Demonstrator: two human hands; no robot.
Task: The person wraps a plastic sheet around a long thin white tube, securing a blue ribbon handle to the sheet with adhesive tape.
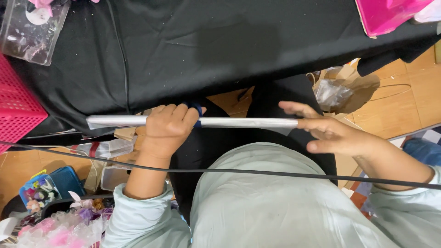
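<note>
A long silver-grey rolled tube (pixel 239 122) lies level across my lap, just below the edge of the black-covered table (pixel 193 50). My left hand (pixel 167 128) is closed around the tube left of its middle, next to a dark blue band (pixel 197 110) on it. My right hand (pixel 328 131) has its fingers spread; the fingertips touch the tube's right end without closing on it.
A pink basket (pixel 16 108) stands at the left, a clear plastic box (pixel 32 30) at the top left, a pink box (pixel 390 14) at the top right. A brown paper bag (pixel 349 85) sits on the wooden floor. Craft bits and small boxes (pixel 50 202) lie lower left. A black cable (pixel 275 173) crosses my front.
</note>
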